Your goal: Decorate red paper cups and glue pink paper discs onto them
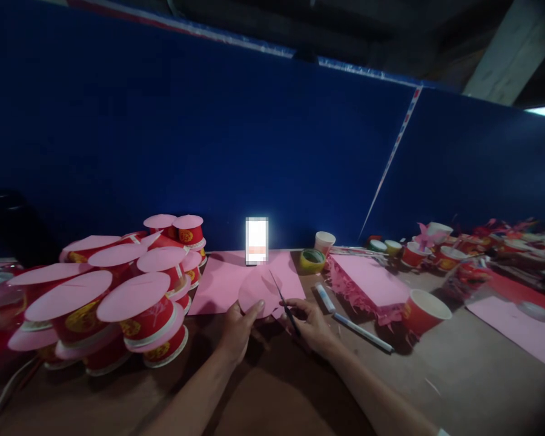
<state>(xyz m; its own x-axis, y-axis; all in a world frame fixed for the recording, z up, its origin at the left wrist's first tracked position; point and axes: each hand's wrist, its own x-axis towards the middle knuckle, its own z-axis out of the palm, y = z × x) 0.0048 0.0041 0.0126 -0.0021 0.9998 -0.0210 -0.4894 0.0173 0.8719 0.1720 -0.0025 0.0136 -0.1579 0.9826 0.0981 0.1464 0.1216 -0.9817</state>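
My left hand pinches the near edge of a rounded piece of pink paper between thumb and fingers. In my right hand is a pair of dark-handled scissors, its blades pointing up and away across the right side of that paper. Whether the blades are parted is hard to make out. Beneath and behind the paper lies a larger pink sheet on the brown table. A bright upright screen, blurred over, stands at the sheet's far edge.
Stacked red paper cups topped with pink discs crowd the left. To the right are a tape roll, a white-and-blue tube, a pen, a fringed pink paper stack and a red cup. A blue partition rises behind.
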